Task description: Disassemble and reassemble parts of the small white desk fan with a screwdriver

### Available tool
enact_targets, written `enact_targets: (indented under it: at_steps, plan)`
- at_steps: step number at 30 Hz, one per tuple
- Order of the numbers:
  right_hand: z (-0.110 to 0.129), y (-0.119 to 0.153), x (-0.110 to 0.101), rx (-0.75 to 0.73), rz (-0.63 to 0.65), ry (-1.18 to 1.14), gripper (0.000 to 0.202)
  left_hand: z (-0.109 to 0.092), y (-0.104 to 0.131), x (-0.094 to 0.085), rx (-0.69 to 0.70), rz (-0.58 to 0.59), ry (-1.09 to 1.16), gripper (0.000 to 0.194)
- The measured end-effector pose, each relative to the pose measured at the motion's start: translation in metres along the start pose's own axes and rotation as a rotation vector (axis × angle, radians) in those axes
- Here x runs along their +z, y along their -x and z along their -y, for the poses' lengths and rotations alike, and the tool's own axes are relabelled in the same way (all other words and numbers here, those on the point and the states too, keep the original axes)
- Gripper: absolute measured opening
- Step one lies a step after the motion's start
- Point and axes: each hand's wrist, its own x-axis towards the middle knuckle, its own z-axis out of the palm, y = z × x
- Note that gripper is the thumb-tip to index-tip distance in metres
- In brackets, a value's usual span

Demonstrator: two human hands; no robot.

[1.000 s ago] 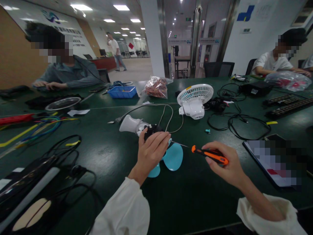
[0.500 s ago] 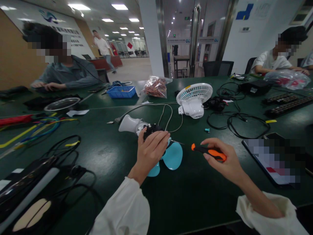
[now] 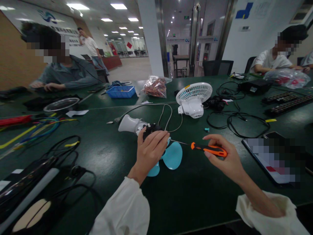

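Mid-frame, the left hand clasps the black motor above blue fan blades, while right of centre the right hand holds an orange screwdriver between thumb and fingers

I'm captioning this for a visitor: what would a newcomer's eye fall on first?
Probably the orange screwdriver in the right hand, right of centre. Next come the blue blades, partly hidden by the left hand. The white fan stands out farther back on the table.
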Motion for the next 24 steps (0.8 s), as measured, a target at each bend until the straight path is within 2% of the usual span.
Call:
enact_targets:
  at_steps: [4, 9, 13, 18, 21, 24]
  plan:
    - [-0.0003, -0.0013, -0.0005, 0.067, 0.067, -0.059, 0.026, -0.0002, -0.0004, -0.0004, -0.001, -0.003, 0.010, 0.025]
    - [-0.0015, -0.0001, -0.0005, 0.229, 0.146, -0.229, 0.037, 0.0006, 0.0001, -0.0001, 0.005, 0.002, 0.004, 0.026]
    - [0.0004, -0.0007, -0.0012, 0.176, 0.061, -0.148, 0.030, 0.0008, -0.0008, -0.0002, 0.016, -0.007, 0.001, 0.026]
    - [0.0019, -0.0035, -0.0018, 0.091, -0.009, -0.059, 0.034, -0.0002, -0.0022, -0.0012, 0.004, -0.006, 0.020, 0.024]
    - [0.0009, -0.0040, -0.0008, 0.098, -0.023, -0.068, 0.037, -0.0005, -0.0021, -0.0012, -0.007, -0.002, 0.032, 0.025]
    - [-0.0006, -0.0027, 0.0007, 0.170, -0.056, -0.121, 0.040, -0.0003, -0.0019, -0.0007, -0.004, -0.007, 0.032, 0.026]
